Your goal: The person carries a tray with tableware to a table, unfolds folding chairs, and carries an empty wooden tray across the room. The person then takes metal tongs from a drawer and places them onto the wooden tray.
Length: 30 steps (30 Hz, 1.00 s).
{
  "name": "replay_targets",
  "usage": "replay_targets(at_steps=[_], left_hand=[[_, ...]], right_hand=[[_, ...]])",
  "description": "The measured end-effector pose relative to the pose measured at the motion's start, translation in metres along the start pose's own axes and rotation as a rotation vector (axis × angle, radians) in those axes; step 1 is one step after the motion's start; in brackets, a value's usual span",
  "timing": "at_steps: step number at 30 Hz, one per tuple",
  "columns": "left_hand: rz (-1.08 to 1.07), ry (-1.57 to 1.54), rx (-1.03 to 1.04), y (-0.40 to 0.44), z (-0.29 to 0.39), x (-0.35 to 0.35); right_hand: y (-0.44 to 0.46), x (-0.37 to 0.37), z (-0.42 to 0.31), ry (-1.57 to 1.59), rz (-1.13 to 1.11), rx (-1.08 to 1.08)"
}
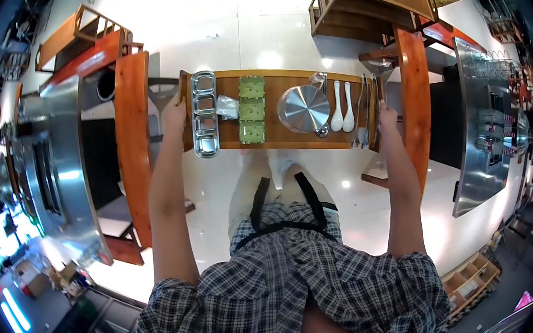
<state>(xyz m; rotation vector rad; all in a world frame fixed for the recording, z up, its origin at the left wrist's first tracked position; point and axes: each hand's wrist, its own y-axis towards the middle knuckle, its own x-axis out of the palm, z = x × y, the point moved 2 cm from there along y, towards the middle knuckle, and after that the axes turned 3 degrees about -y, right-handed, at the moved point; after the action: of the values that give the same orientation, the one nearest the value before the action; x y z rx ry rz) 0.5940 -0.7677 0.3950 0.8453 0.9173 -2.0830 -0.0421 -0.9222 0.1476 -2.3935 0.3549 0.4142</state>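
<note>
L hand (174, 114) & R hand (388, 117) grip opp. ends of wooden tray (273, 89), white spoons (337, 109) (nr R end) needing it lvl.

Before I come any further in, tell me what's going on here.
A person is holding a wooden tray out in front of them, left hand on one end and right hand on the other. On it, from left to right, lie a divided metal dish, a clear-wrapped packet, a green sectioned dish, a round metal piece, two white spoons and some slim utensils. The tray is up off the pale floor.
</note>
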Motion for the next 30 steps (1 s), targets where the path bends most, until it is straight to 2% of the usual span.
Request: replay_targets(at_steps=[5,8,10,14,17,20,24,26,28,30], left_hand=[[0.049,0.191,0.047,-0.055,0.152,0.175],[0.074,0.281,0.025,-0.053,0.239,0.248],[0.029,0.305,-0.024,-0.062,0.308,0.278],[0.038,0.306,-0.005,0.008,0.347,0.324],[-0.004,0.315,-0.028,0.032,0.375,0.336],[-0.052,0.364,-0.086,0.056,0.39,0.344],[-0.082,0.297,-0.093,0.103,0.421,0.368],[-0.105,0.339,-0.119,0.116,0.442,0.378],[-0.108,0.34,-0.117,0.121,0.452,0.381],[-0.12,0.318,-0.124,0.124,0.456,0.384]], right_hand=[[0.162,-0.134,-0.025,-0.059,-0.003,0.054],[0.245,-0.164,-0.037,0.073,-0.078,0.056],[0.298,-0.166,-0.037,0.056,-0.083,0.062],[0.367,-0.151,-0.078,-0.03,-0.078,0.088],[0.366,-0.143,-0.103,0.054,-0.101,0.235],[0.363,-0.13,-0.11,-0.093,-0.044,0.17],[0.386,-0.11,-0.143,-0.084,-0.003,0.233],[0.401,-0.111,-0.141,-0.058,0.018,0.211],[0.411,-0.111,-0.13,-0.082,-0.024,0.278],[0.42,-0.103,-0.127,0.049,-0.054,0.235]])
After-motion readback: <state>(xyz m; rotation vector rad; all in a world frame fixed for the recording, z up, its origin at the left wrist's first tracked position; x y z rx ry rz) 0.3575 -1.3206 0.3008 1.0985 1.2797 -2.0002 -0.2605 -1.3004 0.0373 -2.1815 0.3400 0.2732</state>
